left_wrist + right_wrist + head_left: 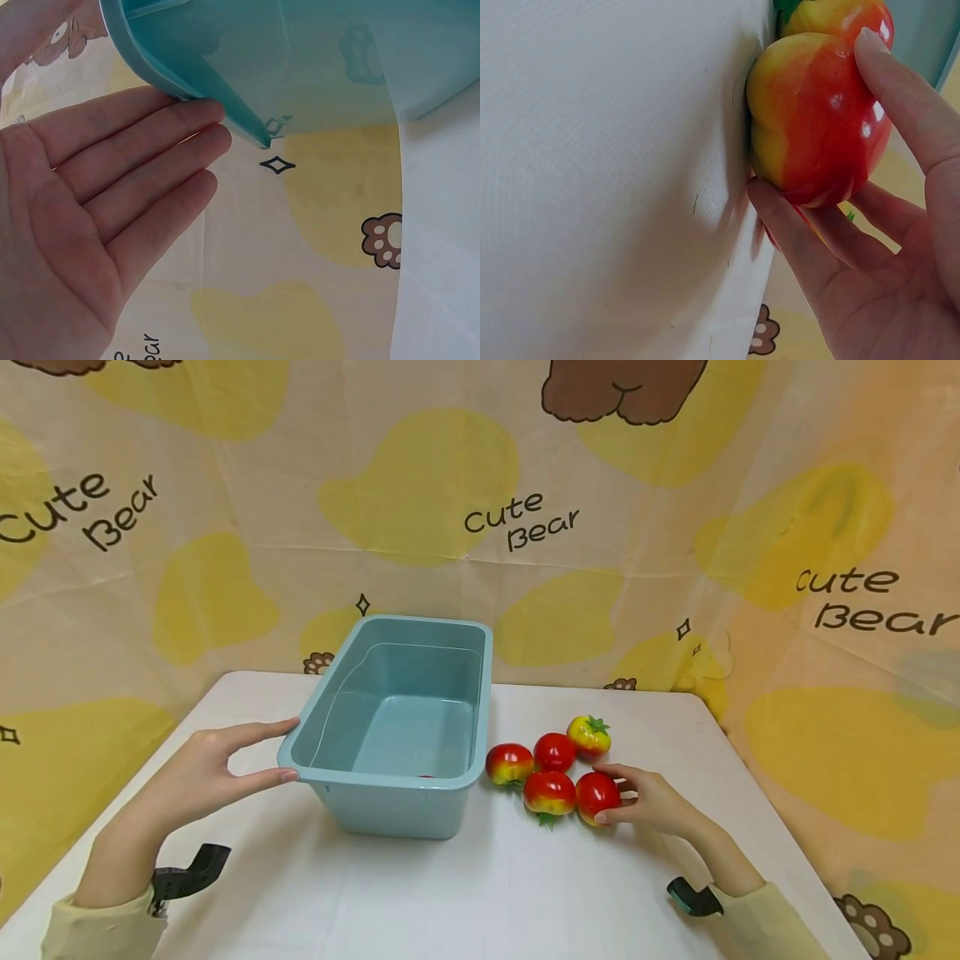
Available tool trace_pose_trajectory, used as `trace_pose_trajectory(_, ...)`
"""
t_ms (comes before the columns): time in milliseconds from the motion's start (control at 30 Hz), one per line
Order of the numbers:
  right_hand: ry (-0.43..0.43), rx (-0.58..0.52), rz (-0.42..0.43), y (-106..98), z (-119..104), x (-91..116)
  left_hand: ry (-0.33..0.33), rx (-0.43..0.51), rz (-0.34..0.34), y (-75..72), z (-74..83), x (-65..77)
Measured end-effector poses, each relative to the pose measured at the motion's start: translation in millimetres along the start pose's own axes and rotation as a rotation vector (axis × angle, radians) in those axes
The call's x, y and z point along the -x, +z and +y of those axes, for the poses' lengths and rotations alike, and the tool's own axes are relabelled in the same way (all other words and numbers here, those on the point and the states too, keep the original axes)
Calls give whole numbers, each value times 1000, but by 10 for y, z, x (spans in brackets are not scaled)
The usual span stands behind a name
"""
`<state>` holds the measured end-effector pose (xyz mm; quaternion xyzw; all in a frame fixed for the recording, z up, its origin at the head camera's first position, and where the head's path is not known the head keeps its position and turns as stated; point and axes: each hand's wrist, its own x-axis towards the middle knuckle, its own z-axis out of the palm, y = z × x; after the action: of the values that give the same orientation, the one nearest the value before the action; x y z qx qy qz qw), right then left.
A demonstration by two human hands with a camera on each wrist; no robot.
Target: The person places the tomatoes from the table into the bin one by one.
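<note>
The straight fingers of my left hand [206, 772] touch the left rim of a light-blue plastic bin [397, 810]; thumb and index finger are spread apart at its near corner. In the left wrist view the fingers [150, 161] lie extended beside the rim. At the right, my right hand [660, 802] holds a glossy red-and-yellow tomato [596, 795], thumb on one side and fingers on the other. It appears to rest on the table. Several similar tomatoes lie close by, among them a red-and-yellow one [550, 793] beside it and a yellow one [588, 737] with green leaves behind.
A white table [375, 902] carries everything. Behind it hangs a printed cloth [420, 485] with bear lettering. Just over the bin's near rim, a sliver of something red [426, 777] shows inside; the rest of it is hidden. Both wrists wear black straps.
</note>
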<state>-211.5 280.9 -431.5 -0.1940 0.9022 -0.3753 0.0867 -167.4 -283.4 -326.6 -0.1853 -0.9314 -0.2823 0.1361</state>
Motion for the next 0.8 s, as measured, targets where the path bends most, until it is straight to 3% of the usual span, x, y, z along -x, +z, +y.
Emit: trace_pose_trajectory(800, 48, -3, -11, -24, 3, 0, -19, -2, -4, -11, 16, 2)
